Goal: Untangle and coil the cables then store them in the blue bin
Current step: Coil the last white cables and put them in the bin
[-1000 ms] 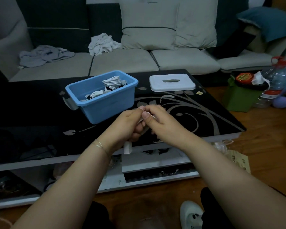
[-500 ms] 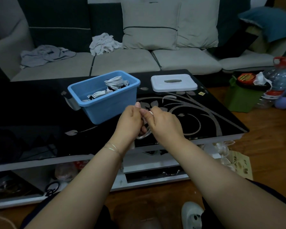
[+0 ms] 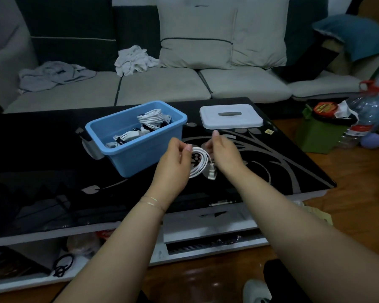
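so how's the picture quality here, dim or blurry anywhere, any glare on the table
Head view: dim, bluish indoor light, soft all over. The glossy black table mirrors the blue bin and sofa faintly, with no hard glare. Wide-angle bending curves the table edge. The white cable between the left hand and right hand stays readable.

white cable (image 3: 200, 164) being held coiled, plug dangling, just beside blue bin (image 3: 149, 154); white coiled cables (image 3: 151, 119) lying inside.
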Available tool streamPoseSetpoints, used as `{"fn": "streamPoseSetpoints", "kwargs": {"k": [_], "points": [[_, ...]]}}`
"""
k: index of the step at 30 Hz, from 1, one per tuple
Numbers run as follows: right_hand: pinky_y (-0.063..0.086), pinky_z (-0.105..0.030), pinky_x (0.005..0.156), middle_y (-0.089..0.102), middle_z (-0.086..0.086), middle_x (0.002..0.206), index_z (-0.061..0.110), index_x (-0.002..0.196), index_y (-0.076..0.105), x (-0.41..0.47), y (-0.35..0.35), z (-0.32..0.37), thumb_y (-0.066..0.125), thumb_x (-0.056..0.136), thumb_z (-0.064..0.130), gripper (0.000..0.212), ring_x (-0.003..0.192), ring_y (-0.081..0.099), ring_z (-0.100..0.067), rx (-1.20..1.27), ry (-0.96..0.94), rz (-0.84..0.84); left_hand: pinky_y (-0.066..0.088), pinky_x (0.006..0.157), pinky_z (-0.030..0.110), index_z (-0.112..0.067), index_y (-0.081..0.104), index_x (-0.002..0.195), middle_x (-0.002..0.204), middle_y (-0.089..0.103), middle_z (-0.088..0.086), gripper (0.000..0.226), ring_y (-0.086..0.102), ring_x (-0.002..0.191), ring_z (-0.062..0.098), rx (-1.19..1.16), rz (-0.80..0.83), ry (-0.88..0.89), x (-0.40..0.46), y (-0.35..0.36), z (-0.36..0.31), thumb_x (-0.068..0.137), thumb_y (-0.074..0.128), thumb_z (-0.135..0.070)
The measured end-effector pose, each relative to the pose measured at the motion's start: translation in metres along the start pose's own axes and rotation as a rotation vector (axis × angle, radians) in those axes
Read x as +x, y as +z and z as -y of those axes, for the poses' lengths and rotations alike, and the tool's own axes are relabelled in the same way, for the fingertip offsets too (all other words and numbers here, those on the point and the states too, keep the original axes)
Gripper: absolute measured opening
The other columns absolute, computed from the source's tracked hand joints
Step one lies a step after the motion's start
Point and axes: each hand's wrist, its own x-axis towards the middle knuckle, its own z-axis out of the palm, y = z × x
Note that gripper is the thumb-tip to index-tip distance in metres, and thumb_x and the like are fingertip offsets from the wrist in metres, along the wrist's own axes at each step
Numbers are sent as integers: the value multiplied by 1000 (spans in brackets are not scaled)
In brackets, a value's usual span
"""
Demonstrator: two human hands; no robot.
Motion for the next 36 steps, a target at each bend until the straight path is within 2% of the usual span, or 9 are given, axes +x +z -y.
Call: {"fn": "streamPoseSetpoints", "kwargs": {"k": [3,10,17,19,22,25,28,31,36], "points": [[46,-36,83,57,-9,122,19,112,59,44,-14,-28,42,98,23,22,105,58,-30,-353,5,-69,26,59,33,-12,42,89,70,52,-4,21,48,69,17,42,-4,-3,8,0,3,101,42,-29],[46,-35,84,16,1,155,36,146,31,93,-25,-61,45,86,-2,72,124,47,-31,-849,-128,155,29,55,30,-11,46,91,72,51,-6,24,46,66,5,33,-11,-119,25,-4,20,101,42,-32],[48,-38,82,52,-9,124,16,115,61,120,-8,-58,51,95,15,22,107,55,-33,-1081,-205,172,37,64,32,-12,47,87,79,59,3,25,49,67,14,-46,-40,-199,34,-9,34,99,45,-34],[46,-36,80,60,-9,116,18,109,64,117,-7,-50,52,95,21,18,105,57,-32,-994,-208,89,39,66,33,-11,48,89,82,61,6,26,49,67,15,-72,-50,-214,34,-10,35,99,45,-34],[41,-22,64,68,-3,92,26,94,63,102,-7,-19,51,97,28,12,82,63,-17,-462,-80,2,40,67,33,-13,48,87,81,60,3,24,54,74,16,-77,-69,-242,31,-11,36,99,45,-33],[42,-9,51,63,1,75,22,102,63,68,-9,27,51,98,17,13,66,56,-6,82,76,128,41,67,32,-14,48,89,81,58,0,22,57,81,17,-85,-85,-259,32,-12,37,100,44,-32],[53,-19,50,63,-10,75,6,106,60,17,-11,53,53,95,1,14,56,62,-12,473,213,329,40,69,32,-17,48,90,85,59,-2,18,57,82,18,-89,-96,-284,30,-10,36,100,44,-32],[48,-18,40,60,-11,66,4,79,58,-27,-8,62,58,94,9,15,38,56,-7,512,264,348,40,73,30,-22,52,92,90,61,-1,14,57,86,17,-120,-73,-278,24,-6,30,99,44,-30],[41,-22,41,60,-3,66,13,79,54,-46,-5,53,60,93,16,16,40,46,-7,348,162,146,39,74,29,-13,63,95,93,65,5,23,58,91,22,-45,-19,-202,9,2,16,99,43,-24]]}}
